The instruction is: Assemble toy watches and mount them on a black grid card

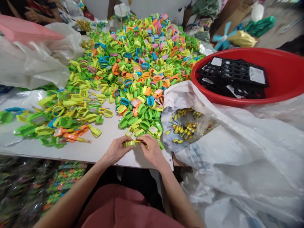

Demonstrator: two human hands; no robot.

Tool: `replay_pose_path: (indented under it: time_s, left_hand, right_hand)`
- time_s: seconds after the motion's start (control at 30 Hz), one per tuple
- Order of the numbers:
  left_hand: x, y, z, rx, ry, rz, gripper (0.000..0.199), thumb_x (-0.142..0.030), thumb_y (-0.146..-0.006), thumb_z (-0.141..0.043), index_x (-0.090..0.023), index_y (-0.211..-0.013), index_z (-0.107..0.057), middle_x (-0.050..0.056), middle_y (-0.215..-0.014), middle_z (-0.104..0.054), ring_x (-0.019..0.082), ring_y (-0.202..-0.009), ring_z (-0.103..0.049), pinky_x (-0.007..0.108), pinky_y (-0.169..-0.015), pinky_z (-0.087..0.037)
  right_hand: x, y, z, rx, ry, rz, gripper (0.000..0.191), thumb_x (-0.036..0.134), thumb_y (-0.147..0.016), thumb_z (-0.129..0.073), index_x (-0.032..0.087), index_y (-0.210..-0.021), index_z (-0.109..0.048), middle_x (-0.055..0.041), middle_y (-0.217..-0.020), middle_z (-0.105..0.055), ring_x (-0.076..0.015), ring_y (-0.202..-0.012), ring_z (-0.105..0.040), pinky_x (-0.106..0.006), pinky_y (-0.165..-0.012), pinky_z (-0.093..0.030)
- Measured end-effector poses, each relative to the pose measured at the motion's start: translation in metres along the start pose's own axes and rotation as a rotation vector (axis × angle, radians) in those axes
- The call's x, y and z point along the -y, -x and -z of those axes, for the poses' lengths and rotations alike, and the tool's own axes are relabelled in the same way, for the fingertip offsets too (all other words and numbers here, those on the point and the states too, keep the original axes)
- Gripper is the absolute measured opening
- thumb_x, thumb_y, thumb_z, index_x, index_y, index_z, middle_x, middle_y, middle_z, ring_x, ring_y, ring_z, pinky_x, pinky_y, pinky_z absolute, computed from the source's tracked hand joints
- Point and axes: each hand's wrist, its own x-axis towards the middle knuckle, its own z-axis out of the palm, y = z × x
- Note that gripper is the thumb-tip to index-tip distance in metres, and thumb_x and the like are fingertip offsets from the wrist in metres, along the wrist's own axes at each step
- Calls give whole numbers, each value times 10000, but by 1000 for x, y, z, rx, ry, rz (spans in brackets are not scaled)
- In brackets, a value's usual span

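Observation:
My left hand (118, 149) is closed on a yellow-green toy wristwatch (129, 144) near the table's front edge. My right hand (150, 150) pinches a small yellow piece at the watch's right end; its kind is too small to make out. Just beyond both hands rises a big heap of plastic toy wristwatches (142, 74) in green, yellow, orange, blue and pink. To the left lies a smaller pile of watches (71, 109), several with thin patterned sticks attached. At the right, an open white sack (190, 91) holds bundles of small yellow patterned tubes (184, 129).
A red basin (282, 71) with black perforated plastic trays (235, 74) stands at the right. White plastic sheeting (256, 158) drapes below it. At left are a pink container (26, 30) and another person's hand (33, 15). Bagged watches (64, 177) lie below the table (106, 126).

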Motion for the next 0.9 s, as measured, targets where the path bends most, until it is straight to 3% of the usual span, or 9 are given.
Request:
replay_pose_path:
  time_s: [0.1,0.3,0.57,0.7,0.9]
  left_hand:
    - [0,4,0,-2,-14,-45,301,-415,-764,-606,-167,-915,-682,6,-835,-702,151,-750,-598,240,-701,-458]
    - [-1,4,-6,9,-125,-79,285,-413,-788,-578,-170,-880,-695,23,-817,-711,168,-747,-625,255,-692,-462]
    - [-5,3,-8,43,-206,-74,239,-341,-805,-569,-179,-919,-704,35,-851,-719,176,-771,-641,253,-703,-465]
    - [-2,5,-8,62,-234,-55,235,-310,-832,-548,-183,-953,-704,38,-869,-719,180,-793,-648,254,-722,-473]
    - [10,17,-15,155,-419,-120,238,-210,-841,-508,-185,-992,-691,58,-937,-709,189,-824,-649,268,-750,-473]
  right_hand:
    - [-12,2,-16,-14,-84,-79,179,152,-823,-564,202,-948,-683,-67,-980,-678,-190,-940,-613,-360,-899,-483]
    - [-29,5,-15,-4,-246,-196,131,227,-831,-622,211,-945,-685,-46,-969,-688,-179,-918,-626,-347,-877,-488]
    - [-23,5,-12,17,-122,81,136,218,-897,-561,221,-949,-686,-61,-986,-688,-181,-979,-622,-354,-903,-489]
    - [-18,7,-10,12,-79,151,175,163,-905,-528,218,-976,-678,-64,-1011,-683,-173,-993,-619,-333,-899,-494]
    - [-11,17,-7,262,-77,144,177,129,-901,-518,214,-955,-664,-41,-926,-680,-156,-891,-628,-293,-813,-513]
